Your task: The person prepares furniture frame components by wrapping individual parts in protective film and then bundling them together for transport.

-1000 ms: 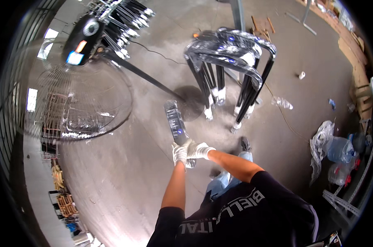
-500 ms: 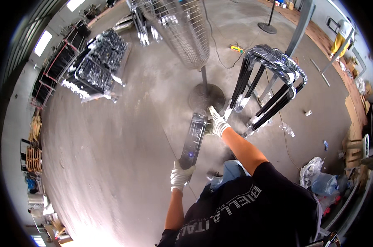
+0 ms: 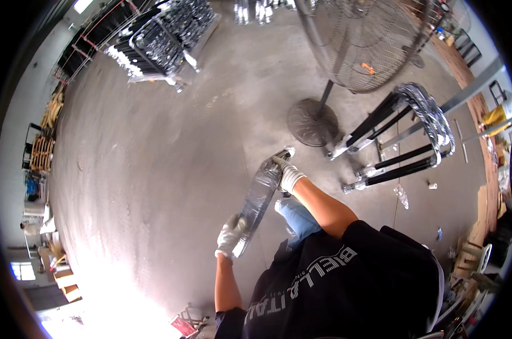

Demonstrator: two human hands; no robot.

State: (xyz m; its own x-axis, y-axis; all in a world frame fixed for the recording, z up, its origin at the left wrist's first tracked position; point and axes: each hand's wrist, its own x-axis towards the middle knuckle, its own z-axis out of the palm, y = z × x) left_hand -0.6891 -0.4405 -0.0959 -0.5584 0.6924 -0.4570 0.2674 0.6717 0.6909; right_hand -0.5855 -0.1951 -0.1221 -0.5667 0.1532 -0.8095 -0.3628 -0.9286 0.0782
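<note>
A long dark bundle wrapped in shiny clear film [image 3: 257,196] slants across in front of me. Its lower left end is in my left hand [image 3: 230,235], in a white glove, with the fingers wrapped round its edge. My right hand [image 3: 289,174], in a white glove too, grips the upper end, where some film is bunched up. Past my right hand stand several black tubular frames [image 3: 399,127] bundled together, their bends and leg ends covered in clear film.
A pedestal fan with a wire cage [image 3: 355,51] and round base [image 3: 313,122] stands ahead. A stack of film-wrapped black frames [image 3: 160,42] is at the far left. Scraps of film [image 3: 402,196] and a small white roll [image 3: 432,186] lie right. Cardboard and wood [image 3: 468,260] line the right side.
My view has swung left, so the fan and frames sit further right. The bundle has come nearer and turned, showing a wider film-covered face. Both hands still hold it.
</note>
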